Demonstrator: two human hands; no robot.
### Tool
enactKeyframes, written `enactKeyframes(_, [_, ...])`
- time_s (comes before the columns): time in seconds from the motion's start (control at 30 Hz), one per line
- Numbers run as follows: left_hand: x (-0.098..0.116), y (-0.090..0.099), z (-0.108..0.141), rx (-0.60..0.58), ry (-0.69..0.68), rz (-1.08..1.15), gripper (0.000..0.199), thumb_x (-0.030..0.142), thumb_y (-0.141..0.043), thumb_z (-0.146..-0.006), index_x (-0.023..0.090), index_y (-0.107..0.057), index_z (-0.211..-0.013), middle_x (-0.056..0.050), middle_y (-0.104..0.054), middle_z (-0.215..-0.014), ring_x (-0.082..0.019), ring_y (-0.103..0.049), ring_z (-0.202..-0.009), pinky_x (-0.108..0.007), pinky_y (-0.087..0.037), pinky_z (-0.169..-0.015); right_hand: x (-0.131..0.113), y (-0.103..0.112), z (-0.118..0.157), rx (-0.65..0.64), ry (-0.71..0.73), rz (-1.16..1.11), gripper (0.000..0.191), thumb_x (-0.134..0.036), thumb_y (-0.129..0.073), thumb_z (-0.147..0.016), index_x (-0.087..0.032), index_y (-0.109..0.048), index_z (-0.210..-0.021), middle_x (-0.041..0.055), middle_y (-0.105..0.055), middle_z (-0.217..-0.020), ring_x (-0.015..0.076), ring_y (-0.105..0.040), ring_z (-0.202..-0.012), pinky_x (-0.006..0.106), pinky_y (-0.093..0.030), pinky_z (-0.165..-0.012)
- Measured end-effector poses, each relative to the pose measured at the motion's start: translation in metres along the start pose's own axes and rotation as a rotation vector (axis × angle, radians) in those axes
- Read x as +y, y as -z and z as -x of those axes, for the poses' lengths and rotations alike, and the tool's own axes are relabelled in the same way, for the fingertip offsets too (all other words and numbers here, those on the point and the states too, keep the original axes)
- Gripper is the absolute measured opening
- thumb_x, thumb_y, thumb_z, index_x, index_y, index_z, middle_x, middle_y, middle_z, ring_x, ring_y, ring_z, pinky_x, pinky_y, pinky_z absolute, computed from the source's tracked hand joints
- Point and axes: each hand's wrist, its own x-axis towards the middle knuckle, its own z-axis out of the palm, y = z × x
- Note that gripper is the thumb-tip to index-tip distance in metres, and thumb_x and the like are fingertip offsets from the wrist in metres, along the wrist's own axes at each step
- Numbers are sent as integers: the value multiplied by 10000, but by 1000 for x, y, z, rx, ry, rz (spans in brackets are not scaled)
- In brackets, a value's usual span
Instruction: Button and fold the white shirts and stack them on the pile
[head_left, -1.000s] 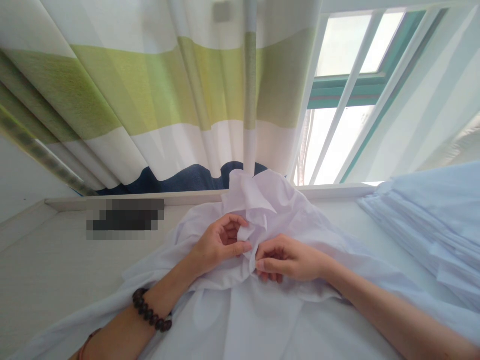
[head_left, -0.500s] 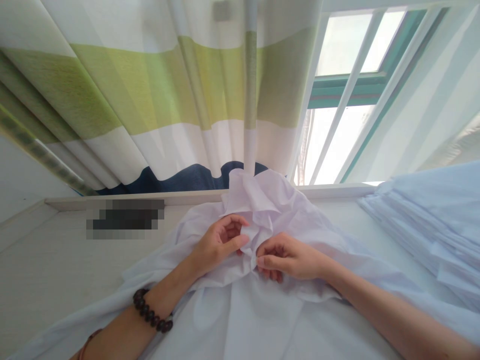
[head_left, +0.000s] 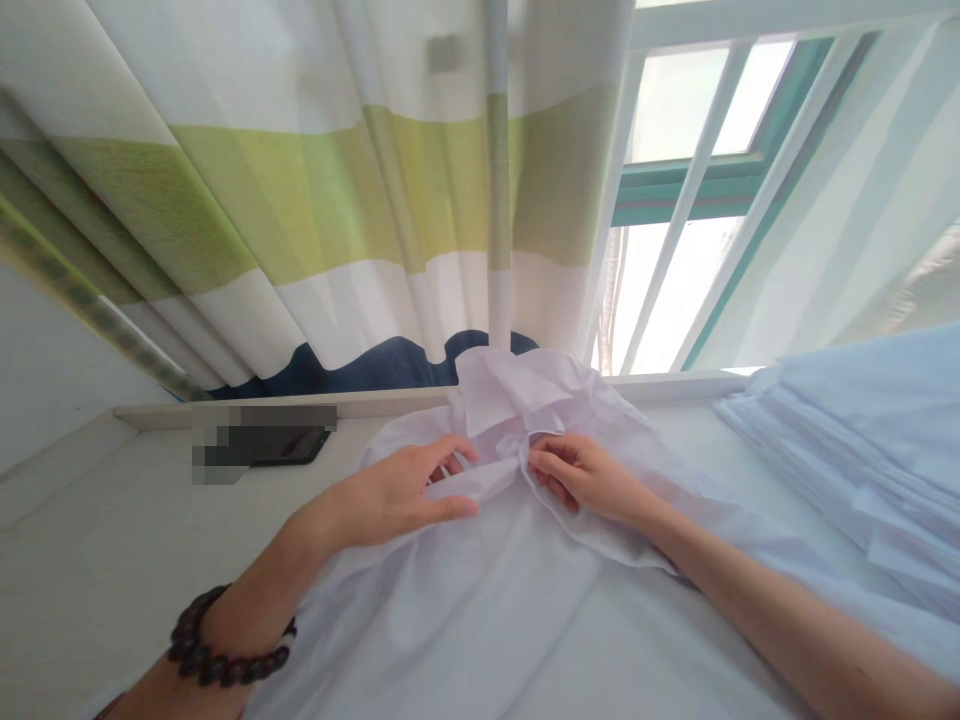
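The white cloth (head_left: 480, 600) is thin and plain, looking faintly lilac in its shaded folds. It lies loosely spread, its narrower end bunched up just before the striped curtain (head_left: 345, 200), where a broad flap stands raised. Farther from the curtain, creases draw together into a pucker; farthest from it, the fabric widens and lies smoother.

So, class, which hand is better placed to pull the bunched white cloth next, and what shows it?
Probably the right hand: it appears closed on the white cloth where it bunches. The left hand is spread open over the cloth.
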Motion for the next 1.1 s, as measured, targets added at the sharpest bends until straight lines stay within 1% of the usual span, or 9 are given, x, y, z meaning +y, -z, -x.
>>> enactKeyframes(0.13, [3, 10, 4, 65, 27, -151, 166, 345, -636, -750, 198, -642, -828, -1, -645, -786, -173, -565, -694, -246, -413, -629, 1, 11, -14, 78, -8, 105, 305, -346, -416, -905, -192, -466, -647, -71, -453, -459, 70, -437, -369, 202, -372, -431])
enactKeyframes(0.27, [-1, 9, -5, 50, -9, -140, 182, 337, -526, -817, 188, -598, -741, 6, -603, -699, -151, -525, -638, -234, -382, -593, -7, 18, -20, 12, -27, 196, 298, -343, -416, -889, -181, -512, -659, -33, -523, -532, 95, -496, -448, 221, -393, -461])
enactKeyframes(0.4, [-4, 12, -6, -19, 114, 101, 153, 336, -513, -802, 205, -552, -869, 36, -536, -652, -134, -480, -578, -217, -348, -519, -22, 28, -3, 1, -2, 341, 203, -334, -545, -809, -185, -550, -671, -6, -563, -641, 125, -487, -576, 249, -365, -526])
enactKeyframes(0.53, [-2, 7, -2, -69, 266, 223, 295, 420, -463, -840, 228, -479, -1063, 36, -539, -689, -139, -501, -565, -223, -367, -511, -33, 33, 29, -88, -60, 577, 239, -435, -593, -774, -207, -527, -746, 13, -591, -719, 147, -487, -608, 263, -339, -531])
enactKeyframes(0.63, [3, -1, 2, -106, 210, 57, 447, 522, -566, -771, 219, -471, -1085, 11, -589, -768, -161, -545, -641, -241, -403, -574, -35, 29, 46, -165, -121, 735, 274, -445, -647, -716, -213, -505, -743, 31, -603, -755, 165, -495, -629, 269, -333, -525])
enactKeyframes(0.7, [8, -4, 5, -105, 142, -126, 518, 485, -698, -659, 215, -495, -1051, 12, -597, -794, -172, -551, -705, -239, -398, -619, -35, 26, 52, -152, -123, 770, 243, -388, -663, -699, -214, -495, -724, 34, -601, -757, 175, -496, -650, 270, -328, -535])
enactKeyframes(0.83, [19, -7, 11, -73, 66, -323, 214, 357, -638, -716, 195, -566, -836, 14, -582, -744, -159, -515, -681, -232, -355, -601, -35, 24, 58, -104, -122, 774, 162, -301, -595, -754, -212, -485, -676, 40, -577, -715, 175, -488, -642, 269, -301, -531])
enactKeyframes(0.97, [24, -7, 13, -67, 51, -45, 222, 390, -580, -783, 174, -538, -754, 21, -559, -667, -132, -493, -602, -218, -333, -545, -42, 28, 63, -95, -123, 737, 218, -288, -493, -830, -205, -461, -631, 24, -565, -656, 149, -484, -593, 259, -296, -514])
enactKeyframes(1.1, [31, -12, 11, -10, 52, 403, 302, 406, -639, -782, 190, -499, -941, 70, -513, -599, -78, -413, -476, -185, -262, -462, -58, 26, 64, -159, -144, 396, 312, -410, -450, -878, -205, -452, -642, -35, -509, -510, 101, -443, -459, 235, -308, -474])
